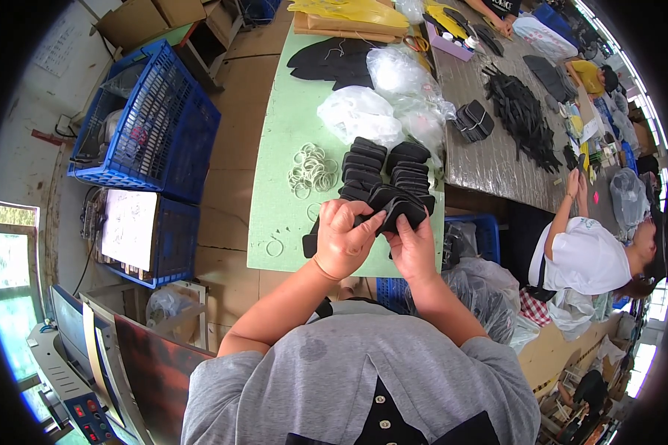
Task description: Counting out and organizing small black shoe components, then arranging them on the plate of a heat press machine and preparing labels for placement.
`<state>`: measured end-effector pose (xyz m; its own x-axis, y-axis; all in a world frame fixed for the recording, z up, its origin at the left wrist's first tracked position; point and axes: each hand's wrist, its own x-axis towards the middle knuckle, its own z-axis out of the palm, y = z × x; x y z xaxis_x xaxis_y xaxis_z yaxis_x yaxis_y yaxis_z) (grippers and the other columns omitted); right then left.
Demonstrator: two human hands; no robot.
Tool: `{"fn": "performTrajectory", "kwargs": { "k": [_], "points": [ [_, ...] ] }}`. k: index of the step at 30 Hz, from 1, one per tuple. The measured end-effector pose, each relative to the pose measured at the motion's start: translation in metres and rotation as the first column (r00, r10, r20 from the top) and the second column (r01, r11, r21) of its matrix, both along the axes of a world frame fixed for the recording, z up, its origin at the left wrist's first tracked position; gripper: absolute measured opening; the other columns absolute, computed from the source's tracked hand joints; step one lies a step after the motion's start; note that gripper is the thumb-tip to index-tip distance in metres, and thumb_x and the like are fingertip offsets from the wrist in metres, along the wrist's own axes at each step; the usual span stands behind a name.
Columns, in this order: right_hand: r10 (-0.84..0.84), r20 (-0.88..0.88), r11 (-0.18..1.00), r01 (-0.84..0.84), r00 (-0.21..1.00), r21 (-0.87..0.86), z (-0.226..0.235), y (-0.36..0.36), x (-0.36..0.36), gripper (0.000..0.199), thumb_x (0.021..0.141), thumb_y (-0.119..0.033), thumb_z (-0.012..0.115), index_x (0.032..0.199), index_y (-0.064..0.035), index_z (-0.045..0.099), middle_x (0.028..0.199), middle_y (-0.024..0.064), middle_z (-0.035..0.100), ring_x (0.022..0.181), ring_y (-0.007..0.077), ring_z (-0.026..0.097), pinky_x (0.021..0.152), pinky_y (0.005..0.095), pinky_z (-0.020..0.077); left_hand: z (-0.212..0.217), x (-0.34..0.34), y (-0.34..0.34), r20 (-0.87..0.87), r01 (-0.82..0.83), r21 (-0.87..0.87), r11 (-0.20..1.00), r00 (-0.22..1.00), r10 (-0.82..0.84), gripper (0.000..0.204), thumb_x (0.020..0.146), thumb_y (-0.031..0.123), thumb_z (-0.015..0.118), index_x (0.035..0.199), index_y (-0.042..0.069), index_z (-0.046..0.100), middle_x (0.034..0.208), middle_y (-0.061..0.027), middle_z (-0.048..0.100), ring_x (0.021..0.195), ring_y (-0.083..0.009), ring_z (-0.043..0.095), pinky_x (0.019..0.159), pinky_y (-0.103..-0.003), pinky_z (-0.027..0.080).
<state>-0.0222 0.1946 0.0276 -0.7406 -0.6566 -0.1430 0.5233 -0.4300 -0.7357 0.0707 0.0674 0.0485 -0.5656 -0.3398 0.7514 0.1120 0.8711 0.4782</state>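
Observation:
Near the front of the green table (282,215), both my hands are closed on flat black pads (401,208) with rounded corners. My left hand (346,236) pinches at their left edge, thumb and forefinger together. My right hand (414,251) grips the same pads from the right, its thumb on top. Just beyond my fingers, black pads lie in two overlapping rows, a left row (364,162) and a right row (410,172). Left of them is a loose heap of pale rubber bands (313,169). One single rubber band (274,246) lies close to the table's front left corner.
Clear plastic bags (360,115) and black cut pieces (332,63) lie farther back. Blue crates (145,119) stand at the left. On the right, a dark table (460,159) holds black straps (523,119) and a banded pad stack (473,122); a person in white (583,256) works beside it.

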Motion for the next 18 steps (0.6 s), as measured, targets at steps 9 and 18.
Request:
{"fn": "performTrajectory", "kwargs": {
  "k": [9,18],
  "points": [
    [0.023,-0.010,1.000,-0.023,1.000,0.003,0.000,-0.001,0.002,0.028,0.098,-0.012,0.057,0.125,-0.0150,0.049,0.118,0.0023,0.060,0.102,0.0158,0.061,0.080,0.0289,0.0530,-0.008,-0.007,0.006,-0.040,0.038,0.186,0.982,0.999,-0.031,0.046,0.061,-0.007,0.074,0.104,0.009,0.068,0.098,-0.0057,0.061,0.086,-0.0258,0.057,0.072,-0.037,0.045],
    [0.080,0.005,0.994,-0.079,0.997,-0.079,-0.008,0.004,-0.009,0.038,0.097,-0.005,0.055,0.132,-0.0115,0.040,0.124,0.0089,0.057,0.110,0.0216,0.059,0.094,0.0384,0.0511,0.007,-0.009,0.008,0.070,-0.012,0.591,0.807,0.997,-0.036,0.046,0.067,-0.007,0.076,0.109,0.004,0.064,0.100,-0.0104,0.061,0.084,-0.0226,0.059,0.073,-0.032,0.051]
  ]
}}
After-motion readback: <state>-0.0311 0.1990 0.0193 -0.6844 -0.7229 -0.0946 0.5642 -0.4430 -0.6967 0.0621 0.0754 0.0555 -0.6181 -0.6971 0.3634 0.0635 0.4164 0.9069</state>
